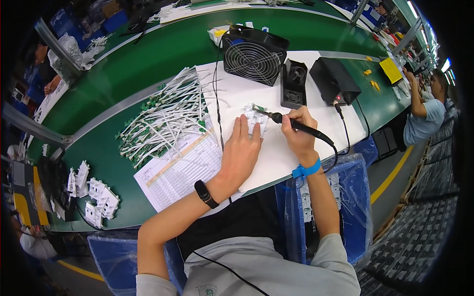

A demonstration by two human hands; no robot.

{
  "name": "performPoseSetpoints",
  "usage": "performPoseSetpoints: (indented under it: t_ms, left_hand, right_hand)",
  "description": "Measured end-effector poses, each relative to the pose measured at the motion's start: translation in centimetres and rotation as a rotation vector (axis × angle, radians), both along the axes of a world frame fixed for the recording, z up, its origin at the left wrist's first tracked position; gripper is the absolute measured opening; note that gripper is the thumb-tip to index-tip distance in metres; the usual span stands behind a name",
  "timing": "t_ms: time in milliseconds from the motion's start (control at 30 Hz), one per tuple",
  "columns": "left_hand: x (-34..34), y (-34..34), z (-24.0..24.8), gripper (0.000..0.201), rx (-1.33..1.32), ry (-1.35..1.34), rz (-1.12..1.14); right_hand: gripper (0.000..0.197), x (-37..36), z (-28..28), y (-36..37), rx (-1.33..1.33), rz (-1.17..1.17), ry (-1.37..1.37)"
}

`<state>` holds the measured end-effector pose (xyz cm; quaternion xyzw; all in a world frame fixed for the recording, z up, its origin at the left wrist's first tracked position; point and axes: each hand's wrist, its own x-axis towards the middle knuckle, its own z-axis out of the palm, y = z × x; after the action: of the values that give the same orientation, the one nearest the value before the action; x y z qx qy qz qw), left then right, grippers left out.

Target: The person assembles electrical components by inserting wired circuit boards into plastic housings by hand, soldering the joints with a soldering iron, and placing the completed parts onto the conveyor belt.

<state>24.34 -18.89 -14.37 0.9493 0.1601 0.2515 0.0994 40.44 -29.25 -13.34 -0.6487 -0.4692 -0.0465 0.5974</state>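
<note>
My right hand (301, 134) is closed around the handle of a soldering iron (277, 117), whose cable runs down past my wrist. The iron's tip points left, at a small green circuit board (258, 107) on a white plastic part (256, 120). This part lies on a white sheet (276, 160). Flat beside it, my left hand (242, 148) has its fingers stretched out, the fingertips touching the part's near left edge. To the left lies a heap of white cables with green boards (165, 116), partly over a printed form (180, 172).
A black fan (253, 61) stands at the back, beside a black soldering stand (295, 81) and a black power unit (335, 81). White plastic parts (101, 200) lie at the left. Blue bins (355, 212) flank my lap. A co-worker (427, 111) sits at the far right.
</note>
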Motion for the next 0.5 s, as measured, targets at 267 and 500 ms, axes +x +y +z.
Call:
performPoseSetpoints:
  t_ms: [267,500]
  left_hand:
    - [-0.09,0.04,0.11,0.039,0.002,0.009,0.000]
    - [-0.43,0.64,0.65,0.037,-0.053,-0.004,-0.026]
  right_hand:
    - [0.016,0.08,-0.16,-0.10,0.074,-0.012,0.084]
    - [0.012,0.26,0.25,-0.39,0.255,-0.014,0.240]
